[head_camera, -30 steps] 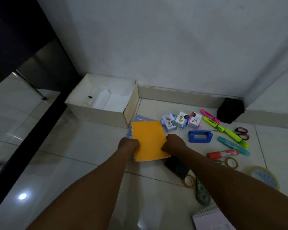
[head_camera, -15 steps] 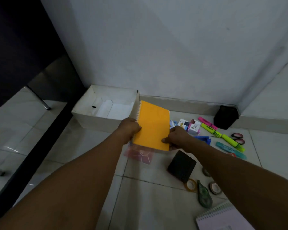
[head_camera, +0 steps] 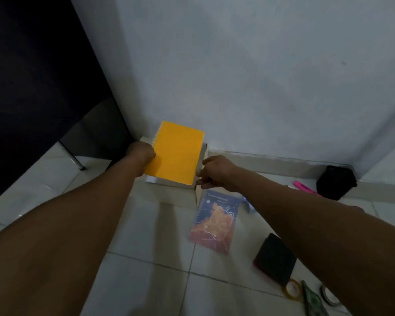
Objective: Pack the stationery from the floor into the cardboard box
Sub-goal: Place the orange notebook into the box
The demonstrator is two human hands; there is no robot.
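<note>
An orange spiral notebook [head_camera: 177, 153] hangs tilted in the air over the cardboard box [head_camera: 173, 192], hiding most of the box. My left hand [head_camera: 140, 157] grips the notebook's spiral edge. Just off its lower right corner is my right hand [head_camera: 214, 172], fingers loosely curled and holding nothing. On the floor right of the box lies a blue and pink spiral notebook [head_camera: 214, 221].
A black flat item [head_camera: 275, 258], tape rolls [head_camera: 292, 291], and a green correction tape [head_camera: 312, 302] lie at the lower right. A pink highlighter [head_camera: 303, 187] and a black pouch [head_camera: 335, 182] sit by the wall. Dark furniture with a metal leg [head_camera: 72, 156] stands left.
The orange notebook has been lifted from the floor up and left over the box. My right hand has let go of its corner. The blue notebook underneath is uncovered.
</note>
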